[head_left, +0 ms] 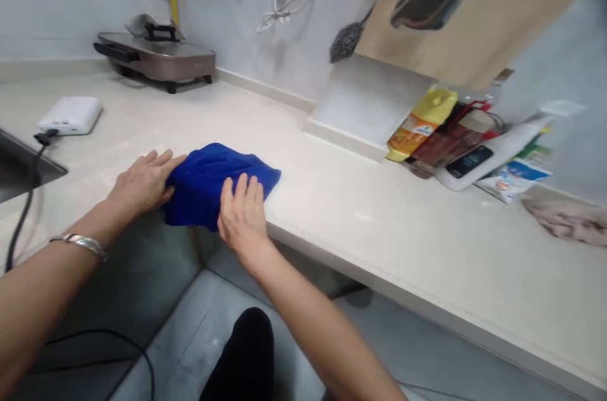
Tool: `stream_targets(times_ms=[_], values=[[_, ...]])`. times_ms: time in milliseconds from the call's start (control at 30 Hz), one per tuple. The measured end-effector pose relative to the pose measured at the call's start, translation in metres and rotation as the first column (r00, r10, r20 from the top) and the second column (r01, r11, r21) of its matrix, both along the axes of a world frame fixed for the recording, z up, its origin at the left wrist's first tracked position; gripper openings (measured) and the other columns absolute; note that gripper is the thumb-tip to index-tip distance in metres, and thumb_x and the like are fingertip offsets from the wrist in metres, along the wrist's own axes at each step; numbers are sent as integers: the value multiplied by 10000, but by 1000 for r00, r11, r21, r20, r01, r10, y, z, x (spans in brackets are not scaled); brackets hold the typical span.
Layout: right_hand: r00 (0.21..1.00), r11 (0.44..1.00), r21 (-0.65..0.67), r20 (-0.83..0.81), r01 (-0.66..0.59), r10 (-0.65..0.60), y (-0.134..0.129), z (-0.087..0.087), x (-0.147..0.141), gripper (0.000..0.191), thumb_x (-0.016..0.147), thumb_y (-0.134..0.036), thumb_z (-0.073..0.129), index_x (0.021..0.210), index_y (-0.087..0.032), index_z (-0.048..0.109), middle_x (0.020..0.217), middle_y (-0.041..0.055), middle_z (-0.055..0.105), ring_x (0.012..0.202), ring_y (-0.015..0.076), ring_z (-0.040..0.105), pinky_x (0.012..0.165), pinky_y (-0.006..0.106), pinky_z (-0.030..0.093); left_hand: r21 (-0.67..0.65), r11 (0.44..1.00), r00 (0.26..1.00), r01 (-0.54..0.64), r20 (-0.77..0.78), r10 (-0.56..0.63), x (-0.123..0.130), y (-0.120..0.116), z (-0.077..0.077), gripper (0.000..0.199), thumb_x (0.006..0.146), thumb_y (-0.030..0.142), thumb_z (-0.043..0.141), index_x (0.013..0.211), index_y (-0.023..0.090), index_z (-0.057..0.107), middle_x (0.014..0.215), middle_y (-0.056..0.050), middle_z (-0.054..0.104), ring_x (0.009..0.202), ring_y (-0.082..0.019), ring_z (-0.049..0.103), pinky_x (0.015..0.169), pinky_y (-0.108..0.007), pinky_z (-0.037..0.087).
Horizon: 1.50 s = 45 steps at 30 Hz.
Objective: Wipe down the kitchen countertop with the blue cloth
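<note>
A deep blue cloth (199,183) lies at the inner corner of the pale countertop (327,192), its near edge hanging over the counter's front edge. My left hand (145,183) rests at the cloth's left side, fingers stretched out, the index finger and thumb touching the fabric. Flat on the right part of the cloth lies my right hand (244,214), its fingers extended and side by side. Some of the cloth's underside and the counter beneath it are hidden.
A lidded electric pan (161,62) stands in the back corner. To the left are a white box (71,115) with a black cable and a sink edge (33,164). Bottles, including a yellow one (422,123), a white device (478,160) and a crumpled beige cloth (566,217) line the right wall.
</note>
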State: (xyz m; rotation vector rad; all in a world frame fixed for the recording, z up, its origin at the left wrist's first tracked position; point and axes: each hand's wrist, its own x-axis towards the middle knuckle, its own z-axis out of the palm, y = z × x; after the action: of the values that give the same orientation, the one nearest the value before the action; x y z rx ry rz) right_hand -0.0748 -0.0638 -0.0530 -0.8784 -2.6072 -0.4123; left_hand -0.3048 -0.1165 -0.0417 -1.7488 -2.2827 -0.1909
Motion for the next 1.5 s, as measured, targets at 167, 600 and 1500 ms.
stream_targets(times_ms=[167,600,1500], values=[[999,999,33,25,-25,24,2,3,6,712,860,-320,560,1429,6,283,1444,316,313,1320,427,339,1082,557,271,18,1000,1000,-11,18,11,-3,6,-1,684,726,366,455,1401,287,380,1276,-58,495,1274,-393,418,951,-624,402],[998,998,9,-14,-68,68,2,0,29,600,902,-281,559,1414,-22,384,1416,313,367,1297,408,380,1045,526,313,193,973,991,-128,70,116,43,-23,13,454,869,246,402,1313,256,494,1238,-76,609,1101,-252,578,912,-402,502],[982,982,23,21,-190,190,48,4,69,679,834,-513,510,1349,-71,479,1362,207,485,1219,392,429,941,512,401,417,420,80,-806,779,-621,116,14,-90,348,742,500,680,880,181,670,829,-12,659,752,-132,566,715,-224,451]])
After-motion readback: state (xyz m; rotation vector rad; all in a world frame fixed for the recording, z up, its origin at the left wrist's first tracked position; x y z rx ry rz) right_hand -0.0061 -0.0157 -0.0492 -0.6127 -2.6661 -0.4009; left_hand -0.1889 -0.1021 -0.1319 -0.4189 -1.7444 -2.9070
